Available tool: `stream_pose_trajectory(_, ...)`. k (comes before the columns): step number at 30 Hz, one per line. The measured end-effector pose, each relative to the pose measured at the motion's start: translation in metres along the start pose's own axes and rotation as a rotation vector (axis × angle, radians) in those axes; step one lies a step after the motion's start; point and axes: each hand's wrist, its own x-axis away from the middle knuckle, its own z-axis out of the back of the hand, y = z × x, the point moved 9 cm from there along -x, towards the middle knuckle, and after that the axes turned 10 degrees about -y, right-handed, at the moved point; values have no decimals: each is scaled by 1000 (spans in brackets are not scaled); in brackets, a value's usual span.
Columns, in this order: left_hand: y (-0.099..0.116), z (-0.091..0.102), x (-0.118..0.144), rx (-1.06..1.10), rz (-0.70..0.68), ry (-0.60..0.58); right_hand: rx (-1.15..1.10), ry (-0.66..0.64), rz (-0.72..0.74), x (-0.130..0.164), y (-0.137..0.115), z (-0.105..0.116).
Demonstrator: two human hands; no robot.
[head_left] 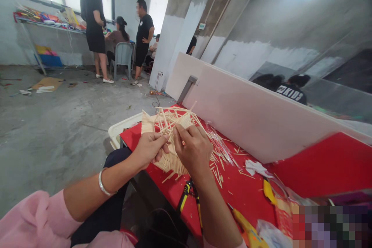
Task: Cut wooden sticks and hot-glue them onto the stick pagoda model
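Where the red bench comes to its near-left edge, stick model: pale thin sticks glued into flat panels with a loose lattice above, standing partly over that edge, tilted.

Left hand: fingers curled, thumb and fingertips pinched on the model's near side at mid-height. Silver bangle on the wrist, pink sleeve below.

Right hand: back turned to the camera, fingers bent down onto the model's top right part; whether gripping a single stick, cannot tell. Both hands almost touching each other across the model.

Loose sticks: scattered on the bench just right of the model, some under a crumpled clear plastic wrap.

Pliers, black and yellow handles: at the near edge of the bench, just below the right forearm.

Scrap of white paper: toward the middle of the bench, right of the loose sticks.

Yellow tool: at the near edge, further right; kind not clear. Second yellow piece above it.

White board: upright along the far edge of the bench.

White tray: beyond the bench's left corner, partly hidden.

Background: concrete floor; several persons near a grey chair by the far wall, well apart from the bench; another person in a dark shirt behind the white board.
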Motion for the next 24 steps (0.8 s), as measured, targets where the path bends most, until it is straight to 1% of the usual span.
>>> stream_pose_trajectory(5,0,0,0,0,-11,15,10,-13,-2,1,0,-4)
stream_pose_trajectory(8,1,0,0,15,-14,17,12,7,5,0,-1,-2)
stream_pose_trajectory(15,1,-2,1,128,-2,-14,37,28,38,0,-4,1)
stream_pose_trajectory(24,0,-3,0,94,-17,-23,26,34,38,0,-3,1)
